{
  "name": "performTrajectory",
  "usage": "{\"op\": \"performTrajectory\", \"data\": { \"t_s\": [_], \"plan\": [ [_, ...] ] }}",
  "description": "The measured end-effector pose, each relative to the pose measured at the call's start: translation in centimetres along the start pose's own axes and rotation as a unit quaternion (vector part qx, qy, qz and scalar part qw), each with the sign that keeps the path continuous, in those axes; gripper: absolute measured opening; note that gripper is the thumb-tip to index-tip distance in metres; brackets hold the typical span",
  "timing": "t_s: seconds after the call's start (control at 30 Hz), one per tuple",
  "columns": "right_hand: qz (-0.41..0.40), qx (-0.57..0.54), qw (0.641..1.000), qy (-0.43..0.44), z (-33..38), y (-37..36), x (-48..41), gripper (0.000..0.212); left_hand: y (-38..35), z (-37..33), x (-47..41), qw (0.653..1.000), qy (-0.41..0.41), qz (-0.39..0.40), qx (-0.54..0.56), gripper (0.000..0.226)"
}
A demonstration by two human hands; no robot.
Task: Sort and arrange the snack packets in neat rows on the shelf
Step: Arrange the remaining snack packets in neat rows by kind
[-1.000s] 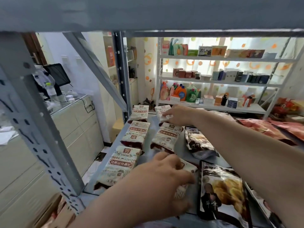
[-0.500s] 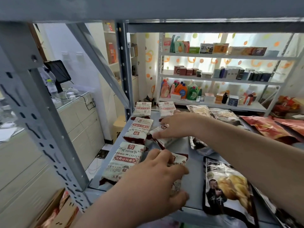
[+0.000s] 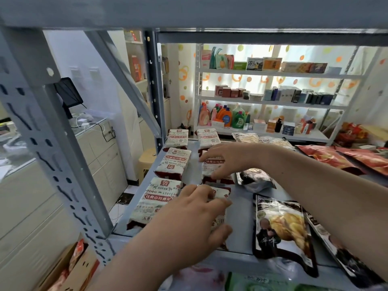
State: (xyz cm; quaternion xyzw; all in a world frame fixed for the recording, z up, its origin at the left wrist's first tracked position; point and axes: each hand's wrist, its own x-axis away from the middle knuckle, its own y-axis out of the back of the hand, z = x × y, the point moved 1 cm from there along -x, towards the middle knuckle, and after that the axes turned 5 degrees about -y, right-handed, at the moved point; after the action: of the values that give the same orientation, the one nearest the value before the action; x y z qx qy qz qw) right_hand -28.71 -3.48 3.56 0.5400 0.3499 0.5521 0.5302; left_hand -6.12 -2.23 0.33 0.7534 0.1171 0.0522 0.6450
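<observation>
Head view: left hand (image 3: 189, 223) curls round near packet (image 3: 220, 193) beneath it; right hand (image 3: 228, 159) pinches middle packet (image 3: 207, 170) underneath.

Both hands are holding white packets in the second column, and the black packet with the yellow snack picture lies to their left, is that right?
Not quite. The head view shows the black packet lying to their right, not left. The rest holds: the left hand grips the near white packet and the right hand holds the middle white packet, both in the second column.
</observation>
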Motion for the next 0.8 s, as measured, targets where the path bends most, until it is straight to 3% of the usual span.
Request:
{"op": "performTrajectory", "data": {
  "t_s": [0.17,0.27,0.4,0.5,0.63,0.7,0.8],
  "plan": [
    [-0.133,-0.013,0.991,-0.023,-0.2,0.7,-2.5,0.049,4.0,4.0,-4.5,0.998,0.057,-0.006,-0.015,0.052],
    [-0.081,0.037,0.992,-0.092,-0.7,0.6,-4.8,0.049,4.1,7.8,-8.8,0.993,0.118,0.015,-0.018,0.052],
    [-0.008,0.042,0.991,-0.127,-0.8,0.4,-6.5,0.048,2.6,10.4,-11.3,0.976,0.169,0.124,-0.063,0.046],
    [-0.005,0.001,0.991,-0.135,-1.0,0.5,-6.8,0.049,2.7,10.7,-11.4,0.971,0.178,0.145,-0.063,0.045],
    [0.003,0.030,0.990,-0.136,-1.6,0.8,-6.5,0.048,3.4,11.1,-11.5,0.969,0.175,0.168,-0.052,0.049],
    [-0.002,0.022,0.991,-0.133,-1.8,0.9,-6.4,0.047,4.0,11.5,-12.1,0.971,0.177,0.156,-0.035,0.049],
    [-0.019,0.010,0.992,-0.124,-1.9,1.0,-6.4,0.043,5.0,12.7,-13.6,0.978,0.203,0.053,-0.010,0.051]
  ]
}}
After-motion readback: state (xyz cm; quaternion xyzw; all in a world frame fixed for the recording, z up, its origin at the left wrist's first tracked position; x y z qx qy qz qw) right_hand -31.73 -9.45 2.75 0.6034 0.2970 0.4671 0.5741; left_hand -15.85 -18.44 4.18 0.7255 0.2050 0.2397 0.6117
